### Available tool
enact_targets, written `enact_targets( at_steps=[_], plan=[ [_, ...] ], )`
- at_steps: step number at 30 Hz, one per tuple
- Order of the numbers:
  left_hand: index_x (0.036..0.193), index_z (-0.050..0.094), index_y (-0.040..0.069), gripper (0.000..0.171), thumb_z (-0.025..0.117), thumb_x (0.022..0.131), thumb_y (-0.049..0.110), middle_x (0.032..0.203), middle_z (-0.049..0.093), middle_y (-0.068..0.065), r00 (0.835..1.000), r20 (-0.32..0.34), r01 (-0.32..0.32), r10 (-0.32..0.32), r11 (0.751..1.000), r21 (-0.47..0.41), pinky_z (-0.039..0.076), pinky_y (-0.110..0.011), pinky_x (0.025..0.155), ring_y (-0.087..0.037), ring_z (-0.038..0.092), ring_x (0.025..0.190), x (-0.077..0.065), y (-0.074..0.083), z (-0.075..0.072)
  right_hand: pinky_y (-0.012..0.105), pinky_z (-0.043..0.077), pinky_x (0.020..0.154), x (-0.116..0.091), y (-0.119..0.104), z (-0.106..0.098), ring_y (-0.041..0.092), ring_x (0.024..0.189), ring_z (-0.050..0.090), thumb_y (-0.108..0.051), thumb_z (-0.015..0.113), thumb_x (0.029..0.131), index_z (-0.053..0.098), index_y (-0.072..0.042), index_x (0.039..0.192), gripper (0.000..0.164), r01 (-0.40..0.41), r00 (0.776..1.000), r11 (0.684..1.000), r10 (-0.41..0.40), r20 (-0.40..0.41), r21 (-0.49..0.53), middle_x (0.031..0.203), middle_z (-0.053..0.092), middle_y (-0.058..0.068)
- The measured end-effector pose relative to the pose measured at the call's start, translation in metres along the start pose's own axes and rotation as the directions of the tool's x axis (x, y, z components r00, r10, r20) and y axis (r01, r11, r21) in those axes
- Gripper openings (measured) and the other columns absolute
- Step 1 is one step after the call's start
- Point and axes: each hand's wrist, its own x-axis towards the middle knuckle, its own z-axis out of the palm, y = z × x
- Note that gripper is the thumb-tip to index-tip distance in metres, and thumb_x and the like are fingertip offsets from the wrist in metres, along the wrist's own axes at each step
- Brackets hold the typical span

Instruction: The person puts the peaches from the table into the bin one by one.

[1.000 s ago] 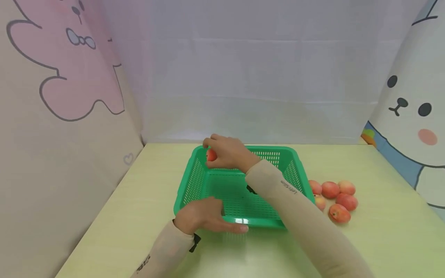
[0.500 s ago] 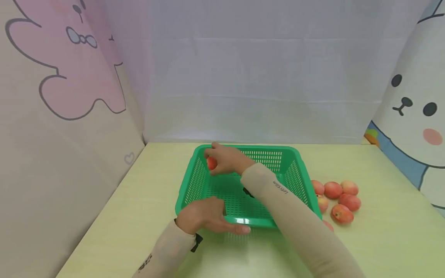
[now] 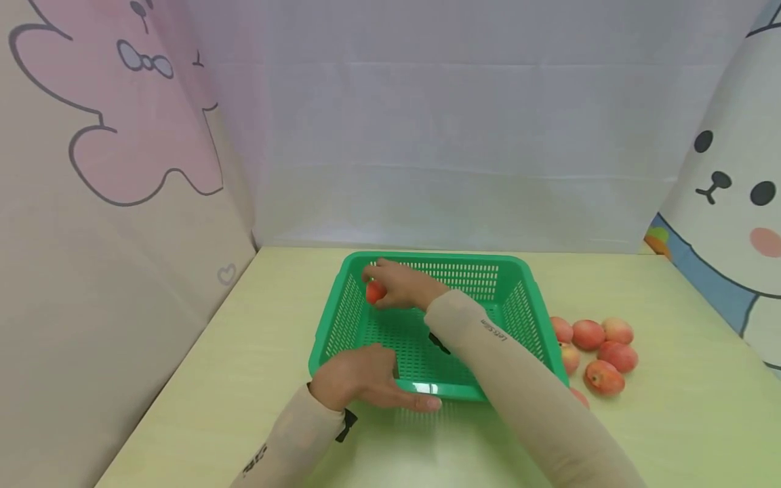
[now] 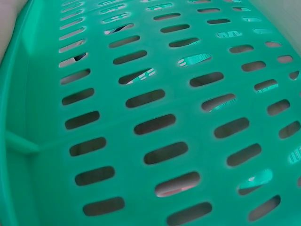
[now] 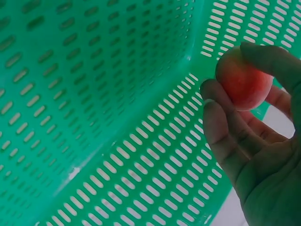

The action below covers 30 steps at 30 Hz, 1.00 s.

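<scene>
A green plastic basket (image 3: 342, 315) with slotted walls stands on the table. Inside its back left corner, my right hand (image 3: 403, 283) pinches a red peach (image 5: 242, 80) between thumb and fingers. In the right wrist view the peach is held up off the slotted surfaces around it. My left hand (image 3: 366, 379) grips the basket's near rim at the left, thumb lying along the outer side and fingers bent over to the inside, their tips hidden. The left wrist view is filled by the slotted green wall (image 4: 155, 108).
Several red and yellowish peaches (image 3: 604, 377) lie on the pale yellow table (image 3: 677, 420) to the right of the basket, one partly behind the right sleeve (image 3: 518, 373). Cloth walls (image 3: 451, 122) with cartoon animals enclose the back and sides.
My right hand has come down with the peach from the back left rim into the basket. The left hand keeps its place on the near rim.
</scene>
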Motion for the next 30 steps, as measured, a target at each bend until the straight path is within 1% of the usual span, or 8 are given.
enact_targets(
  at_steps=[3, 7, 12, 14, 19, 25, 30],
  plan=[
    [0.080, 0.064, 0.013, 0.074, 0.071, 0.078, 0.087, 0.073, 0.053, 0.003, 1.000, 0.003, 0.001, -0.001, 1.000, 0.000, 0.047, -0.034, 0.061, -0.012, 0.057, 0.069, 0.000, 0.001, 0.000, 0.038, 0.053, 0.088, -0.001, 0.001, 0.001, 0.023, 0.099, 0.057, -0.011, 0.073, 0.101, 0.063, -0.009, 0.137, 0.038, 0.025, 1.000, 1.000, -0.025, 0.001, 0.004, 0.123, 0.056, 0.010],
    [0.082, 0.064, 0.013, 0.075, 0.071, 0.077, 0.088, 0.074, 0.053, 0.003, 1.000, 0.004, -0.001, 0.001, 1.000, -0.002, 0.047, -0.034, 0.062, -0.012, 0.057, 0.069, -0.001, 0.001, 0.000, 0.040, 0.053, 0.092, -0.002, 0.004, 0.004, 0.024, 0.103, 0.059, -0.011, 0.076, 0.099, 0.066, -0.010, 0.133, 0.035, 0.036, 0.999, 0.999, -0.036, -0.002, -0.016, 0.128, 0.058, 0.012],
    [0.084, 0.065, 0.013, 0.075, 0.072, 0.077, 0.087, 0.076, 0.057, 0.002, 1.000, 0.007, 0.004, -0.004, 1.000, -0.006, 0.048, -0.035, 0.063, -0.012, 0.059, 0.072, -0.002, 0.001, -0.001, 0.040, 0.054, 0.093, 0.000, 0.005, 0.008, 0.024, 0.105, 0.060, -0.007, 0.078, 0.097, 0.066, -0.011, 0.134, 0.039, 0.034, 0.999, 0.999, -0.034, 0.013, -0.028, 0.129, 0.054, 0.012],
    [0.086, 0.065, 0.013, 0.074, 0.072, 0.078, 0.086, 0.078, 0.059, 0.002, 1.000, 0.008, 0.005, -0.005, 1.000, -0.004, 0.049, -0.035, 0.064, -0.012, 0.060, 0.073, -0.002, 0.001, -0.001, 0.039, 0.054, 0.092, 0.001, 0.006, 0.009, 0.024, 0.106, 0.059, -0.007, 0.078, 0.097, 0.065, -0.012, 0.136, 0.041, 0.028, 0.999, 0.999, -0.027, 0.022, -0.018, 0.131, 0.051, 0.013],
    [0.086, 0.065, 0.013, 0.073, 0.072, 0.079, 0.085, 0.079, 0.059, 0.001, 1.000, 0.008, 0.006, -0.006, 1.000, 0.000, 0.049, -0.035, 0.064, -0.013, 0.060, 0.074, -0.003, 0.001, 0.000, 0.040, 0.053, 0.091, 0.000, 0.007, 0.011, 0.026, 0.107, 0.058, -0.004, 0.076, 0.098, 0.062, -0.016, 0.141, 0.047, -0.021, 0.999, 0.999, 0.019, 0.044, 0.032, 0.137, 0.045, 0.014],
    [0.089, 0.067, 0.013, 0.074, 0.072, 0.078, 0.086, 0.082, 0.063, 0.002, 1.000, 0.007, 0.007, -0.007, 1.000, 0.006, 0.051, -0.036, 0.066, -0.012, 0.061, 0.077, -0.003, 0.001, 0.000, 0.040, 0.053, 0.092, -0.002, 0.008, 0.012, 0.026, 0.107, 0.057, 0.000, 0.076, 0.096, 0.062, -0.015, 0.142, 0.051, -0.015, 0.998, 0.998, 0.011, 0.061, 0.059, 0.132, 0.046, 0.013],
    [0.093, 0.069, 0.013, 0.076, 0.071, 0.078, 0.087, 0.085, 0.063, 0.003, 1.000, 0.010, 0.009, -0.009, 1.000, 0.018, 0.052, -0.037, 0.068, -0.011, 0.061, 0.080, -0.003, 0.001, -0.001, 0.041, 0.053, 0.094, -0.003, 0.008, 0.013, 0.026, 0.110, 0.057, -0.001, 0.077, 0.096, 0.062, -0.017, 0.143, 0.052, -0.022, 0.997, 0.998, 0.018, 0.073, 0.058, 0.136, 0.046, 0.013]
  ],
)
